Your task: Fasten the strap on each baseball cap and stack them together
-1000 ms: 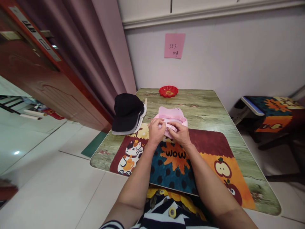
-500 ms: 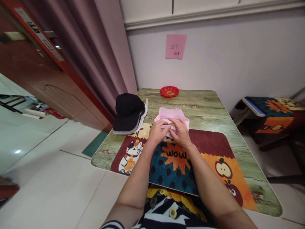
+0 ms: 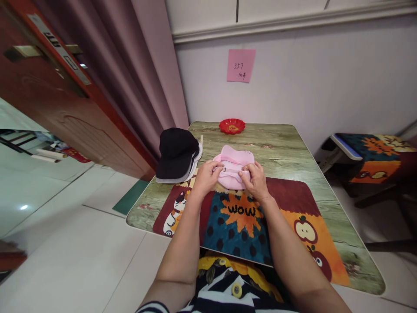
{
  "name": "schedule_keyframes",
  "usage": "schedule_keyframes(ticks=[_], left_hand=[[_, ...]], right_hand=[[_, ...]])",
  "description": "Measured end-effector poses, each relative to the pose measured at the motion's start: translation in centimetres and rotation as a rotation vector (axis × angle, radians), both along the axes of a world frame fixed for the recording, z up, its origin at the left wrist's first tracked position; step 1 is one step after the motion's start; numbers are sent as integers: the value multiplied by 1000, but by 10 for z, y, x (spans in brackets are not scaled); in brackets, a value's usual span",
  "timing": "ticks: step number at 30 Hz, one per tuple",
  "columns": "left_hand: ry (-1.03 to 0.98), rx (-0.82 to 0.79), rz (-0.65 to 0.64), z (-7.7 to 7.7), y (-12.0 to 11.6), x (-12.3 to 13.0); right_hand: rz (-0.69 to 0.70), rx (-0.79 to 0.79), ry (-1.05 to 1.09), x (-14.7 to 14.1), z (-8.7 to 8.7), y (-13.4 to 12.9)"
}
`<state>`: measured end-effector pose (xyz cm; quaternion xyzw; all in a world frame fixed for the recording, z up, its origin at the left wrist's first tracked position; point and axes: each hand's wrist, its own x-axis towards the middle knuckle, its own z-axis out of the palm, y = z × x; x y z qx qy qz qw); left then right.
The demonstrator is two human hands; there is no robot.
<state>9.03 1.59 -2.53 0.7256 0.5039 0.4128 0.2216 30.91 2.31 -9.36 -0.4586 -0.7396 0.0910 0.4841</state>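
A pink cap [image 3: 232, 181] rests at the far edge of the patterned mat, its strap side towards me and its brim pointing to the wall. My left hand [image 3: 208, 174] pinches the strap's left end, close to a small metal buckle. On the other side, my right hand [image 3: 254, 179] grips the strap's right end between thumb and fingers. The strap stretches across between both hands. To the left sits a black cap [image 3: 177, 150], stacked over a whitish cap [image 3: 194, 167] that is mostly hidden.
A red scalloped dish [image 3: 232, 126] stands at the back of the green wood-patterned table [image 3: 276, 150]. The printed mat [image 3: 237, 230] covers the table's near part. A brown door [image 3: 74, 126] is at the left, a stool with a printed cover [image 3: 374, 152] at the right.
My hands have moved apart from the middle of the strap to its two sides. The pink cap has turned slightly, and its opening shows more.
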Motion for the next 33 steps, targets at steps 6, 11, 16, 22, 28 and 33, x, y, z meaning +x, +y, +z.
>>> schedule_keyframes(ticks=[6,11,16,22,28,33], left_hand=[[-240,-126,-28,-12,-1,10],[-273,-117,-41,-20,1,20],[-233,-99,-71,-21,3,28],[-228,-119,-67,-17,2,28],[-192,-109,-50,-13,0,25],[-104,-81,31,3,-3,19]], right_hand=[[-72,51,50,-3,4,-4],[-61,211,-97,-17,17,-14],[-28,199,-153,-26,12,-13],[-69,170,-57,-23,5,-7],[-75,183,-6,-23,4,-6],[-45,175,83,-35,9,-11]])
